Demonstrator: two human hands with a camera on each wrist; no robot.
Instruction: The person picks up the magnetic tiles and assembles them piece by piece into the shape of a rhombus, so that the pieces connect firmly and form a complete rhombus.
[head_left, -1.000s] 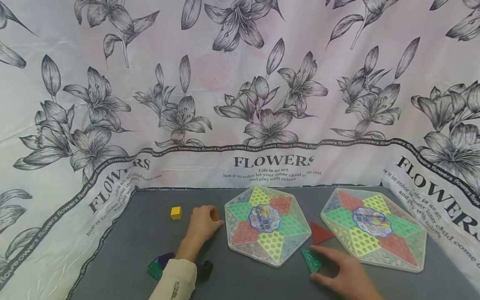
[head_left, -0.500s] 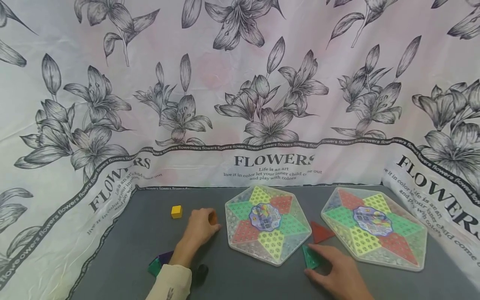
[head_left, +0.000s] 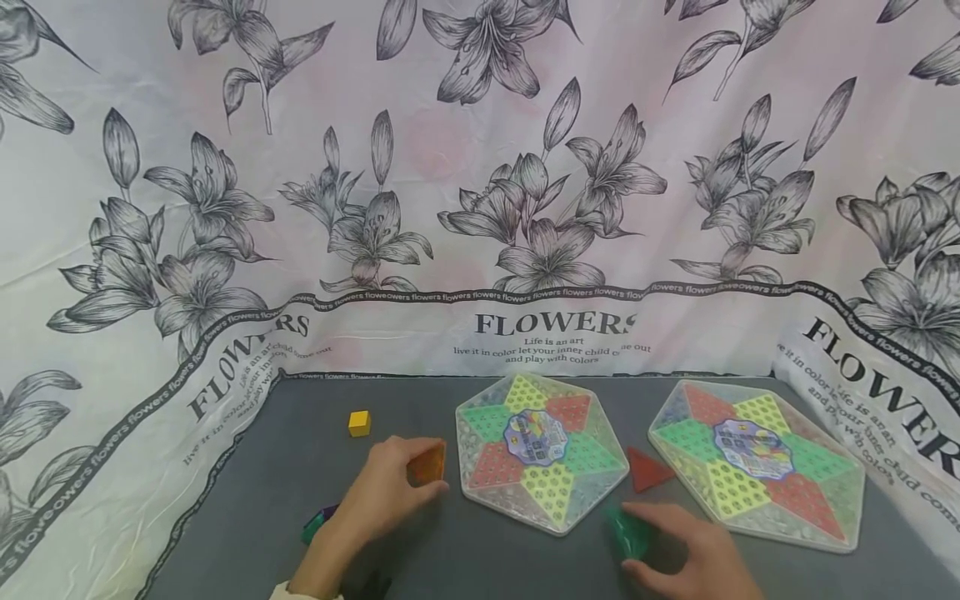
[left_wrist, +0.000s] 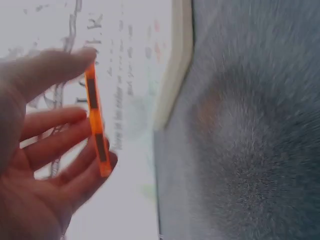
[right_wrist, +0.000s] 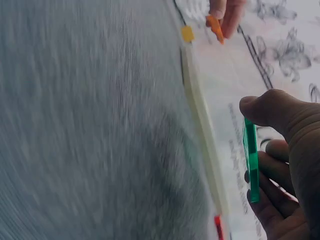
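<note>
My left hand [head_left: 375, 496] pinches a translucent orange triangular magnetic tile [head_left: 429, 464] between thumb and fingertips, just left of the nearer game board. In the left wrist view the orange tile [left_wrist: 98, 125] shows edge-on, with dark strips inside its rim. My right hand [head_left: 697, 550] grips a translucent green triangular magnetic tile [head_left: 628, 535] in front of the gap between the two boards. Seen from the right wrist, the green tile [right_wrist: 251, 162] stands on edge between thumb and fingers. A red triangular tile [head_left: 648, 470] lies flat between the boards, beyond the right hand.
Two hexagonal Chinese checkers boards, a left one [head_left: 487, 500] and a right one [head_left: 825, 537], lie on the grey table [head_left: 525, 571]. A yellow cube [head_left: 359, 423] sits at the back left. Green and purple pieces [head_left: 315, 527] are partly hidden by the left forearm.
The left hand has come slightly nearer the body and turned, baring more of the orange tile. The right hand keeps its grip on the green tile, with a small shift and tilt.
</note>
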